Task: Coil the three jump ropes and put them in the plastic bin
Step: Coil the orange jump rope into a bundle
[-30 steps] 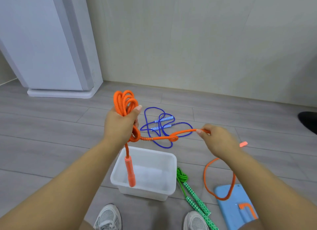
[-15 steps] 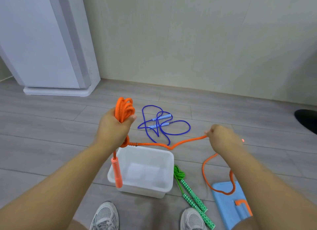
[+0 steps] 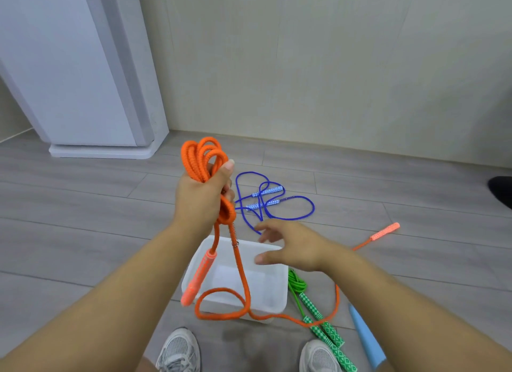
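Your left hand [image 3: 203, 197] grips the orange jump rope [image 3: 199, 158] in a closed fist. The gathered loops stand above the thumb, and a smaller bunch hangs under the fist. One orange handle [image 3: 198, 277] hangs from the fist over the left side of the plastic bin [image 3: 284, 285].

Your right hand [image 3: 293, 249] holds nothing. Its fingers are spread and it hovers above the far right corner of the bin. Half a second ago this hand pinched the free run of rope and held it taut to the right. It has since let go, and the free run has dropped. It now hangs from the fist, forms a slack loop across the near rim of the bin, and trails right along the floor to the second handle [image 3: 386, 231].

Treat the coil as unfinished: a long tail remains outside it. Expect to retake the free run near the fist before the next wrap.

Check the tail's path first. It crosses the bin's near rim and lies over the handles of the green jump rope [image 3: 313, 308], just right of the bin. A hard pull may drag either one.

The blue jump rope [image 3: 277, 202] lies uncoiled beyond the bin. Bare floor shows left of the bin. A light blue object [image 3: 365, 341] lies near your right shoe [image 3: 318, 356].
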A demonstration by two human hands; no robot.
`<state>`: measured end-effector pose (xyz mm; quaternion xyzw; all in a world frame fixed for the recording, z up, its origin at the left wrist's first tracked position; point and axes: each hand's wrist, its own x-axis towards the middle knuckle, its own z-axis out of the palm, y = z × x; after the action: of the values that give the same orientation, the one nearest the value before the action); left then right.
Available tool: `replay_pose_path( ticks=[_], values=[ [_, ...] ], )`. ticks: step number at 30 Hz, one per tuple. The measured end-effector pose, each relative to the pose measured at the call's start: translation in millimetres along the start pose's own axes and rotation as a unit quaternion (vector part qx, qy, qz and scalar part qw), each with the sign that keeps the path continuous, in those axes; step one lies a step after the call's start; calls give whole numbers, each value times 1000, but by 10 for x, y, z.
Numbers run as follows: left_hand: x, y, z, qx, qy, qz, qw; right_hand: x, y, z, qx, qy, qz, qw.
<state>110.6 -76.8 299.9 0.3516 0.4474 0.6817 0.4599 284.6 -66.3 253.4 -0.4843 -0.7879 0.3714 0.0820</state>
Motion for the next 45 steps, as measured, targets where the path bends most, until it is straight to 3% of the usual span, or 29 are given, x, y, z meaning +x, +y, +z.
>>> replay_pose_path(
  ticks=[4,7,11,14,18,22,28,35,41,45],
  values=[
    [9,67,32,-66,3,10,998,20,-204,187,109,-56,-46,991],
    [19,105,10,-75,15,20,997,29,-220,212,146,-72,-27,986],
    [67,113,-107,-39,39,27,998,11,-77,-64,16,82,15,996],
    [81,100,-166,4,45,45,998,-48,85,-280,28,169,28,985],
    [100,82,-199,70,63,70,993,-191,126,-452,49,213,3,976],
    [96,25,-186,137,56,77,986,-285,17,-494,44,195,-65,978],
    [-2,1,-53,229,-6,67,971,-244,-286,-488,99,201,-148,963],
    [-166,31,125,200,-75,-5,977,-111,-602,-453,153,221,-197,943],
    [-145,41,137,190,-171,-42,966,-19,-656,-491,122,301,-208,923],
    [-148,60,97,219,-225,-63,947,-44,-662,-557,199,307,-171,915]
  ],
)
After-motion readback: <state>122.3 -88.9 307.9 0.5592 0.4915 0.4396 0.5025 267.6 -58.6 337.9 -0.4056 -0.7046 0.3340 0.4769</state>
